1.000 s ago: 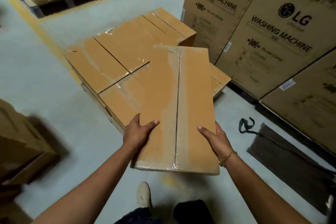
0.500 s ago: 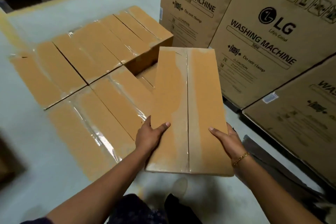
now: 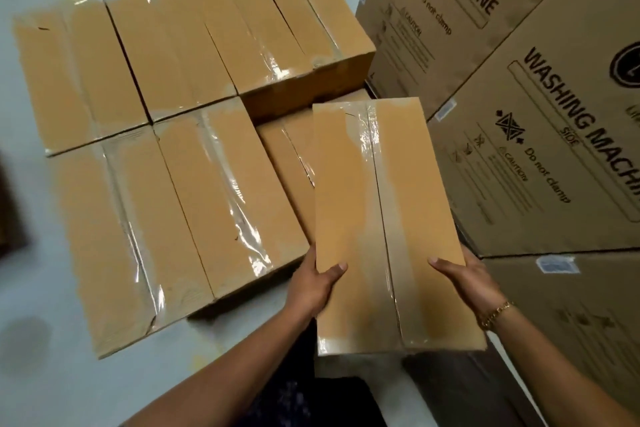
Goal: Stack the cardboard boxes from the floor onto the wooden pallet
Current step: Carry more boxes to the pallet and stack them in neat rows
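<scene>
- The left hand and right hand each clasp a side of a long, tape-sealed brown cardboard box.
- It hangs above the lower gap in the stacked taped boxes.

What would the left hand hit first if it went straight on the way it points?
The left hand, gripping the held box, would probably meet the low box just ahead; depth is unclear.

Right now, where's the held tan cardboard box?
Head view, lower right: tan cardboard box in left hand and right hand, between stacked boxes and washing machine cartons.
</scene>
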The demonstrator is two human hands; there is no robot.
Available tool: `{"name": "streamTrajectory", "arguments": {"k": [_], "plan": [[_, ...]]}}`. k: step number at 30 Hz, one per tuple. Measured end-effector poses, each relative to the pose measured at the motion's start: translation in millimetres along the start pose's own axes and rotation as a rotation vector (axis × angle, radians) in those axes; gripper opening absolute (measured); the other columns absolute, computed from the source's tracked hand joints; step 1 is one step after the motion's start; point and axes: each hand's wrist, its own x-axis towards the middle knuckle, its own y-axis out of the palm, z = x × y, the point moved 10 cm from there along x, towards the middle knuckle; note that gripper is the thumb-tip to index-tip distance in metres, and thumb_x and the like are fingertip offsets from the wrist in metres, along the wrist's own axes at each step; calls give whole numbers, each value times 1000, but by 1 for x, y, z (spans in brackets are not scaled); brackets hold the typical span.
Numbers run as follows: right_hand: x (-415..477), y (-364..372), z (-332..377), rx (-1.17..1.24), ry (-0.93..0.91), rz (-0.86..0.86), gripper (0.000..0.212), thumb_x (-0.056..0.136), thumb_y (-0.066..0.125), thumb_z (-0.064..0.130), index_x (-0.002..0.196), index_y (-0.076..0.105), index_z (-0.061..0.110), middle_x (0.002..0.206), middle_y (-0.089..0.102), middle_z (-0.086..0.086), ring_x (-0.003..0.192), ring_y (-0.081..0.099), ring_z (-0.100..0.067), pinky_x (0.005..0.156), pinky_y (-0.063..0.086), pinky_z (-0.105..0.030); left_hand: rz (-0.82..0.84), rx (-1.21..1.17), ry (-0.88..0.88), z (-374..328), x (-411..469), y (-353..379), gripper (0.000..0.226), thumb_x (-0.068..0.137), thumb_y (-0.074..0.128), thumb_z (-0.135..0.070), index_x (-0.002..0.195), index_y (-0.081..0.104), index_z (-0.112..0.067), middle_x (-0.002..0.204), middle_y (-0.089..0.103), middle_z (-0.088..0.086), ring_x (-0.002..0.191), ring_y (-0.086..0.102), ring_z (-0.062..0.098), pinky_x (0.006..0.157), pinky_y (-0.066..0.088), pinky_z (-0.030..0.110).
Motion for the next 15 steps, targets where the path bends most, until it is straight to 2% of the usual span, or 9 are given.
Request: {"name": "streamTrajectory", "arguments": {"k": [4, 8, 10, 12, 15], "plan": [[62, -3, -4, -57, 1, 67, 44, 92, 74, 24, 131, 56, 32, 115, 68, 5, 103, 63, -15, 76, 47, -31, -24, 3, -48, 16, 40, 18, 84, 80, 72, -63, 155, 40, -40, 134, 65, -13, 119, 63, 15, 107, 51, 43], [116, 0, -16, -131, -10, 132, 49, 92, 74, 30, 137, 54, 31, 116, 64, 7, 104, 58, -17, 80, 47, -38, -58, -68, -101, 33, 68, 37, 80, 89, 77, -48, 157, 35, -37, 141, 63, -7, 122, 62, 16, 110, 49, 42], [137, 3, -21, -155, -23, 162, 50, 93, 73, 31, 139, 54, 28, 120, 65, 3, 109, 60, -23, 90, 49, -45, -89, -121, -127, 42, 75, 46, 79, 91, 76, -43, 157, 34, -37, 140, 61, -8, 120, 60, 14, 107, 48, 36], [157, 7, -29, -167, -40, 200, 51, 93, 74, 29, 140, 55, 29, 123, 67, 0, 112, 61, -26, 94, 51, -47, -126, -150, -144, 54, 82, 53, 77, 92, 75, -39, 157, 34, -36, 139, 61, -7, 121, 59, 16, 107, 46, 35], [185, 21, -35, -165, -77, 261, 45, 95, 71, 24, 136, 55, 29, 115, 67, 3, 103, 63, -20, 76, 53, -35, -202, -214, -140, 79, 98, 61, 81, 87, 79, -45, 156, 39, -36, 138, 65, -6, 124, 61, 19, 112, 47, 48]]}}
